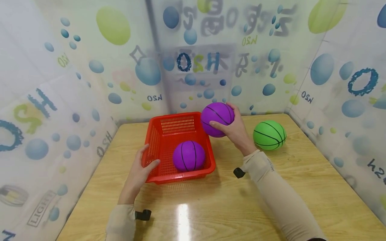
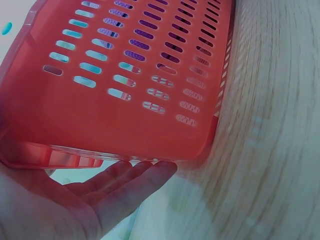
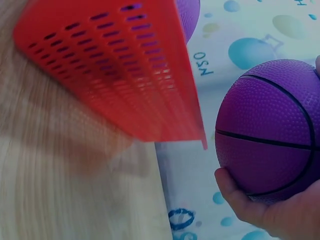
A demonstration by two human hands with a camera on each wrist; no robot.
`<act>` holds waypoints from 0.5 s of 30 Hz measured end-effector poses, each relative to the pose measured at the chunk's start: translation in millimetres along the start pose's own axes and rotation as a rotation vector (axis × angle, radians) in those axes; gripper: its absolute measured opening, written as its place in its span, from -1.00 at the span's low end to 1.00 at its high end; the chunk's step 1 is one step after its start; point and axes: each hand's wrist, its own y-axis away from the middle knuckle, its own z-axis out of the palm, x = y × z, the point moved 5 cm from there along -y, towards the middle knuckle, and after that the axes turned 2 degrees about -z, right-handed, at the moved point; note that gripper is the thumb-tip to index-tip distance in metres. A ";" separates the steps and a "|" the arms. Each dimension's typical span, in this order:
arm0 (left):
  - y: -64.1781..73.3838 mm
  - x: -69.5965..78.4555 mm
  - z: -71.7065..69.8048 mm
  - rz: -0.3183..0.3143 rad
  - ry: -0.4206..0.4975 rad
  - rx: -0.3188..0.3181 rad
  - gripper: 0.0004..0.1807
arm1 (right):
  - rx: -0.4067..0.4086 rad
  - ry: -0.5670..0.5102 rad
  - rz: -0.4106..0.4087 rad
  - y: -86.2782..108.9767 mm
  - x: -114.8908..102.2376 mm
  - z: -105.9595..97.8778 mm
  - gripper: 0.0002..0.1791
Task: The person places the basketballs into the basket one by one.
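A red plastic basket (image 1: 181, 176) with slotted walls stands on the table, and one purple ball (image 1: 189, 156) with black lines lies inside it. At the basket's left front corner is my left hand (image 1: 139, 175), its thumb over the rim and its fingers along the outer left wall; the left wrist view shows these fingers (image 2: 132, 192) against the red side. My right hand (image 1: 236, 130) grips a second purple ball (image 1: 215, 115) by the basket's back right corner. In the right wrist view this held ball (image 3: 267, 127) is apart from the basket wall.
A green ball (image 1: 269, 135) with black lines sits on the wooden table (image 1: 241, 207), right of my right hand. Patterned white walls (image 1: 196, 90) rise behind the table and at both sides.
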 end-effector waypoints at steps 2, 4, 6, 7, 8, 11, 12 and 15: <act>-0.1 0.1 0.0 0.001 0.001 0.001 -0.01 | -0.002 -0.002 -0.016 -1.2 -5.0 5.2 0.19; -0.3 -0.1 -0.1 0.001 0.000 0.002 -0.02 | -0.005 -0.006 -0.027 -2.4 -9.2 10.4 0.18; -0.3 0.0 -0.1 0.004 0.004 0.003 -0.02 | -0.010 -0.006 -0.035 -3.4 -13.4 15.8 0.18; -0.2 -0.1 -0.2 0.005 0.005 0.003 -0.02 | -0.013 -0.009 -0.040 -4.0 -15.5 18.5 0.17; -0.2 -0.1 -0.2 0.007 0.006 0.004 -0.02 | -0.016 -0.009 -0.045 -4.6 -17.4 21.1 0.18; 0.2 -0.2 -0.3 0.006 0.005 0.005 -0.02 | -0.026 -0.006 -0.058 -6.6 -21.7 28.0 0.17; 0.1 -0.2 -0.4 0.004 0.003 0.005 -0.02 | -0.032 -0.007 -0.063 -7.4 -22.8 30.0 0.17; -0.4 -0.4 -0.4 0.001 -0.001 0.005 -0.02 | -0.045 -0.018 -0.078 -9.5 -25.2 35.5 0.15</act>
